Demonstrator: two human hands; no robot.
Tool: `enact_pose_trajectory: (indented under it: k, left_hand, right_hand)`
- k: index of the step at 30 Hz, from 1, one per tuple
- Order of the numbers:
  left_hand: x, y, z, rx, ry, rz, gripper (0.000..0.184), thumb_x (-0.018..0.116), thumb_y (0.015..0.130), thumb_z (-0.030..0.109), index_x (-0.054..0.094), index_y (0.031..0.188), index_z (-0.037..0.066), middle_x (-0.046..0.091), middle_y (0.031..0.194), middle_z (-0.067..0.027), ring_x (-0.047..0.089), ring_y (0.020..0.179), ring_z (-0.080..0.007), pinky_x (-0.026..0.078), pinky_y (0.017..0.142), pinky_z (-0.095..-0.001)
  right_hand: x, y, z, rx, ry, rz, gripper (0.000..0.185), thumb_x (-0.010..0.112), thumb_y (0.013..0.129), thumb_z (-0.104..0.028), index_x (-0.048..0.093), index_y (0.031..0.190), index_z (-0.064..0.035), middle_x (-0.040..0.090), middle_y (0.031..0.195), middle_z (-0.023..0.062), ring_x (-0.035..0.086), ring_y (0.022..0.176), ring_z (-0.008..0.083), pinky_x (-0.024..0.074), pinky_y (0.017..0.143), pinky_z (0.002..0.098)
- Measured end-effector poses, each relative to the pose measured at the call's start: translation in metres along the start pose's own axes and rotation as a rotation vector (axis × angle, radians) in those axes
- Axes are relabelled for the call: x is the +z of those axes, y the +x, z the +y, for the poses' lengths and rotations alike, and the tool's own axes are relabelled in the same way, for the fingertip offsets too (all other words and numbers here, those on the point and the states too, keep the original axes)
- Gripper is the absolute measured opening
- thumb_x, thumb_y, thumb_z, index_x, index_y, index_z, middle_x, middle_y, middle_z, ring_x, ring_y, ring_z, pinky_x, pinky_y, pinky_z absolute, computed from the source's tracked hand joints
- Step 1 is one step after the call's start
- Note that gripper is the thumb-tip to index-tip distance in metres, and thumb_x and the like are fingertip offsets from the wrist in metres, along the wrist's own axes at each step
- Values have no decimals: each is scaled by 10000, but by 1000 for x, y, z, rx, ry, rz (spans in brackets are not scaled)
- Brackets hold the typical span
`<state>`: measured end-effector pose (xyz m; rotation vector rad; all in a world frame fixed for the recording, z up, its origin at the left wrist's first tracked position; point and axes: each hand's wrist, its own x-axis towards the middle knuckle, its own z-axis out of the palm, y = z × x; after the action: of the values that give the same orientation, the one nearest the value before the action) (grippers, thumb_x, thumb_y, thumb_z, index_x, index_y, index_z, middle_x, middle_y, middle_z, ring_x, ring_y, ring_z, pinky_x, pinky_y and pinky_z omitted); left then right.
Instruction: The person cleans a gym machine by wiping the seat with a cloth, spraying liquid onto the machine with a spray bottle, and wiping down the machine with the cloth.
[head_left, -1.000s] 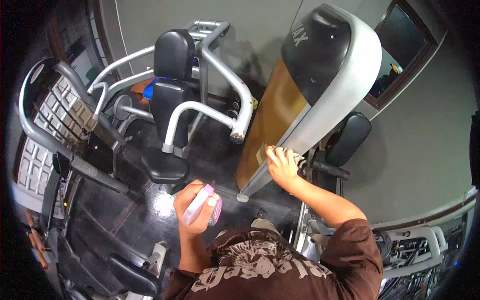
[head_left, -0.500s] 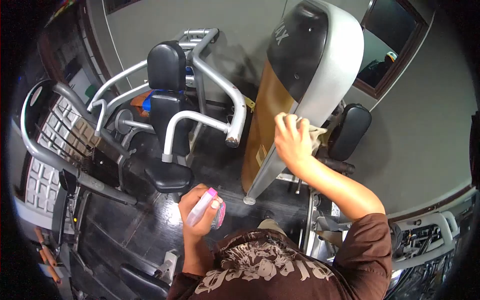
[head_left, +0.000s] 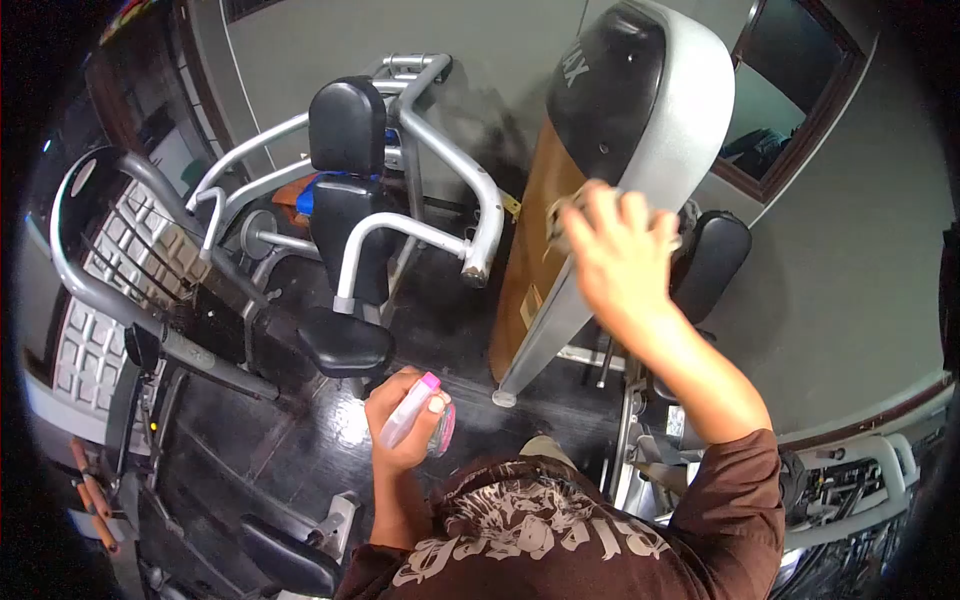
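My left hand (head_left: 402, 455) is wrapped around a spray bottle (head_left: 406, 415) with a translucent head and a pink tip, held low in front of my shirt. Part of the bottle's body shows past the thumb. Up to the right, my right hand (head_left: 625, 265) holds a light, crumpled cloth (head_left: 557, 222) against the tall weight-stack cover (head_left: 690, 95) of a gym machine. Its fingers are bent and somewhat apart over the cloth, which is mostly hidden beneath them. The cover is silver along its edge, with black and golden-brown panels.
A grey-framed seated machine with a black backrest (head_left: 347, 125) and seat (head_left: 345, 342) stands ahead to the left. Behind the tower is a black pad (head_left: 720, 260). Another curved frame (head_left: 110, 310) is at far left, and a black bench pad (head_left: 288, 555) lies below.
My right hand has moved across the cover, with the cloth now showing on the left of the fingers. The left hand keeps the spray bottle in nearly the same place. The view shifts slightly.
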<state>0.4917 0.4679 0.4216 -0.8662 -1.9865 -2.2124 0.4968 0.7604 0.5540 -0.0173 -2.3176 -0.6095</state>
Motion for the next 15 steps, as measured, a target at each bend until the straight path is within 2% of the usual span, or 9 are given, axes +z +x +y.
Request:
enact_pose_trajectory:
  k: [1,3,6,9,11,13,15]
  left_hand:
    - [4,2,3,13,-5,-8,131,720,866,98,683,904,-21,649,776,-74,579,659,-134,455,611,-281]
    - [9,3,4,16,-18,-24,128,718,868,97,683,904,-22,643,771,-74,576,654,-133,451,608,-278]
    - [13,4,4,-9,-46,-40,124,715,867,90,683,899,-26,646,772,-80,581,654,-137,454,609,-279]
    - [17,5,5,-21,-75,-40,120,715,859,81,684,891,-30,646,771,-83,586,657,-141,456,610,-280]
    - [18,5,6,-20,-74,-37,117,717,852,71,684,887,-36,647,771,-85,590,659,-143,457,609,-280]
    - [17,5,7,-8,-77,-53,119,722,844,68,683,882,-38,646,768,-83,587,657,-144,454,606,-280]
    - [17,8,7,-16,-64,-54,119,725,839,65,683,880,-38,645,765,-81,583,655,-143,451,604,-280]
  right_hand:
    - [-7,4,11,45,-8,56,247,619,837,-214,710,1062,-167,562,1217,47,523,1053,251,392,850,493]
    - [0,-5,22,76,-11,31,285,623,827,-192,714,1096,-165,549,1277,53,522,1026,266,392,850,498]
    - [48,-51,12,53,8,-4,308,624,816,-191,730,1105,-174,540,1272,59,518,1034,270,394,851,505]
    - [89,-104,-16,35,134,-112,245,633,805,-208,753,1016,-173,561,1276,66,517,1027,262,391,839,497]
    - [118,-142,-34,-57,136,-147,220,635,810,-206,752,993,-175,565,1276,61,517,1016,254,382,848,487]
    - [109,-144,-38,-89,215,-234,258,649,804,-181,746,1042,-191,563,1259,64,517,1016,258,382,847,487]
    - [84,-126,-26,-20,268,-238,353,671,786,-151,727,1126,-230,556,1235,63,518,1019,268,381,843,497]
